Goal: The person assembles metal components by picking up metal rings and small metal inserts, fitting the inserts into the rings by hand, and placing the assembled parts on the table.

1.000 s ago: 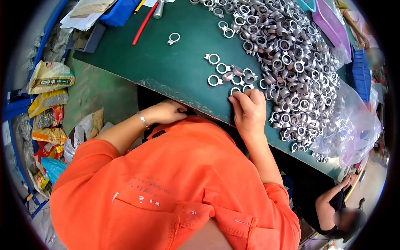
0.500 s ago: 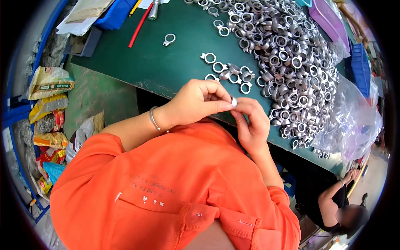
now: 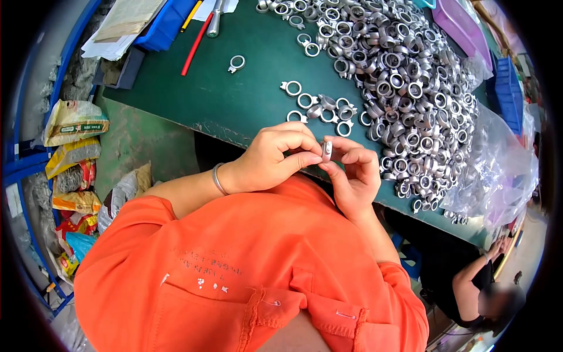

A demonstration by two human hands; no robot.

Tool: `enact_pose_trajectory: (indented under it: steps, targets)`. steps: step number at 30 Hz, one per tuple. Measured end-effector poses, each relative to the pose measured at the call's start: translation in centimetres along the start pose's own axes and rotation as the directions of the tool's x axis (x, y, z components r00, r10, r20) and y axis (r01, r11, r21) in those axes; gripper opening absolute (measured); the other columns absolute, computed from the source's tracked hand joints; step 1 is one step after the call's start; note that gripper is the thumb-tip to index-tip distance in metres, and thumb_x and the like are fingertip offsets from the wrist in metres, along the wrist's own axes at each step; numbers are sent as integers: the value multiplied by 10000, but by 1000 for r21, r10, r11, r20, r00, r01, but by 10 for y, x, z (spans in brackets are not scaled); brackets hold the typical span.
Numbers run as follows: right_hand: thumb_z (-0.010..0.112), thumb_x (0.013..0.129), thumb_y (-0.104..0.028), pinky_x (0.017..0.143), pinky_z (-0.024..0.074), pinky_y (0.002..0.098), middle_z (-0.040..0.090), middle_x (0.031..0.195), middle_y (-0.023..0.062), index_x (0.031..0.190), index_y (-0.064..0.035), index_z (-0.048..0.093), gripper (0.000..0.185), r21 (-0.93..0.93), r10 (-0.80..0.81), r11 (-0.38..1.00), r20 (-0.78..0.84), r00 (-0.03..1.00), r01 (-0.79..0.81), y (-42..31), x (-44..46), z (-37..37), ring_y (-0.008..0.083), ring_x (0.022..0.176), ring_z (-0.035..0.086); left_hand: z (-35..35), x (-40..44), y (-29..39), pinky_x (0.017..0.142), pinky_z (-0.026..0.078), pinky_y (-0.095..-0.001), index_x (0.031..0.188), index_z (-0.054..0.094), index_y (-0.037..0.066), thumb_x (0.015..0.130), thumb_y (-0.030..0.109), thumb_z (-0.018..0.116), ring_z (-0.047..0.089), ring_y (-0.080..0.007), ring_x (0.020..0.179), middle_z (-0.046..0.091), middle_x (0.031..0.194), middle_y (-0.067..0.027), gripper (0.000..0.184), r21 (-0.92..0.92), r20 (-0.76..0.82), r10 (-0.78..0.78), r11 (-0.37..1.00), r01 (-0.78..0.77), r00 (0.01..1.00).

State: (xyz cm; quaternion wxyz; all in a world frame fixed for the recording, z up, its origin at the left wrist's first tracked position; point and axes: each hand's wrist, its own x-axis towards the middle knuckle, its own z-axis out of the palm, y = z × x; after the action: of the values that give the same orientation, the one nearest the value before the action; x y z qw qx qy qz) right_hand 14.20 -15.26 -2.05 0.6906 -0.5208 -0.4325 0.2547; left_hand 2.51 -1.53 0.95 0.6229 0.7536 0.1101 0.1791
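Between the fingertips of both hands, in front of my chest, a small silvery metal ring (image 3: pixel 327 151) is held edge-on, a lug on its rim. My left hand (image 3: pixel 281 154), below a bracelet, pinches it between thumb and forefinger. On the other side my right hand (image 3: pixel 355 170) grips it with thumb and fingertips. Just beyond, on the green table (image 3: pixel 193 97), lies a small group of similar metal rings (image 3: pixel 314 111). One single ring (image 3: pixel 236 63) lies apart to the left.
A big heap of metal rings (image 3: pixel 404 88) covers the table's right side, beside a clear plastic bag (image 3: pixel 492 170). A red stick (image 3: pixel 196 50), a metal-handled tool (image 3: pixel 215 20) and a blue bin (image 3: pixel 167 23) are at the back left. Another person (image 3: pixel 469 281) sits at lower right.
The ring has been turned between my fingers, so its outer edge and lug now show. My right fingers have opened out slightly around it. The view has shifted a little.
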Motion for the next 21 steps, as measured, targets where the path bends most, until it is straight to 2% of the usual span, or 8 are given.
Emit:
enact_pose_trajectory:
  steps: [9, 11, 12, 14, 15, 17, 19, 21]
  targets:
    - [635, 688, 140, 686, 502, 297, 583, 1042, 201, 822, -27, 459, 277, -266, -131, 955, 9, 991, 129, 1, -1, -3, 236, 793, 599, 2, 1, -4, 574, 451, -220, 822, 616, 4, 769, 65, 676, 552, -99, 669, 583, 768, -39, 101, 76, 30, 17, 997, -20, 999]
    - [647, 666, 128, 686, 494, 306, 583, 1035, 193, 807, -24, 480, 266, -423, -227, 877, 56, 972, 230, -1, 3, -5, 250, 797, 591, 8, -3, -7, 615, 482, -205, 927, 587, -1, 799, 60, 654, 569, -81, 724, 591, 804, -35, 157, -235, -18, -190, 955, 180, 982]
    - [659, 644, 116, 686, 486, 316, 583, 1028, 185, 791, -21, 501, 256, -562, -312, 760, 123, 942, 325, -3, 5, -6, 264, 801, 582, 8, -3, -9, 615, 482, -205, 927, 587, -1, 799, 60, 654, 569, -81, 724, 591, 804, -35, 157, -233, -14, -190, 955, 181, 982]
    - [666, 636, 101, 703, 485, 326, 582, 1025, 181, 779, -15, 521, 234, -533, -317, 768, 166, 934, 356, -8, 5, -4, 277, 819, 579, 8, -2, -13, 668, 506, -227, 1074, 520, -21, 876, 55, 559, 585, -98, 796, 606, 896, -68, 216, -468, 51, -301, 835, 289, 952]
    - [672, 629, 85, 721, 484, 337, 580, 1022, 176, 767, -9, 541, 213, -500, -324, 775, 212, 922, 387, -10, 6, -2, 290, 836, 576, 7, -1, -12, 668, 506, -227, 1074, 520, -21, 876, 55, 559, 585, -98, 796, 606, 896, -68, 216, -466, 56, -299, 836, 290, 953]
    - [667, 672, 53, 738, 485, 356, 582, 1025, 170, 810, 10, 570, 174, -367, -303, 847, 262, 916, 385, -11, 8, 1, 286, 825, 579, 5, 1, -9, 686, 520, -248, 1108, 507, -31, 948, 172, 439, 598, -128, 806, 608, 923, -96, 267, -637, 195, -507, 585, 502, 839]
    - [678, 670, 40, 705, 478, 347, 588, 973, 153, 852, 6, 572, 213, -344, -255, 884, 210, 944, 316, -17, 14, 1, 280, 802, 572, 4, 8, -1, 534, 481, -212, 1133, 491, -13, 978, 273, 331, 573, -136, 718, 591, 915, -105, 363, -751, 345, -587, 296, 591, 732]
    - [685, 669, 20, 661, 449, 345, 585, 893, 133, 890, -2, 571, 249, -665, -296, 687, 110, 949, 292, -6, 15, -9, 281, 764, 551, -1, 4, -15, 459, 411, -185, 1079, 511, 1, 964, 238, 395, 527, -104, 659, 576, 870, -81, 288, -762, 444, -479, 243, 601, 757]
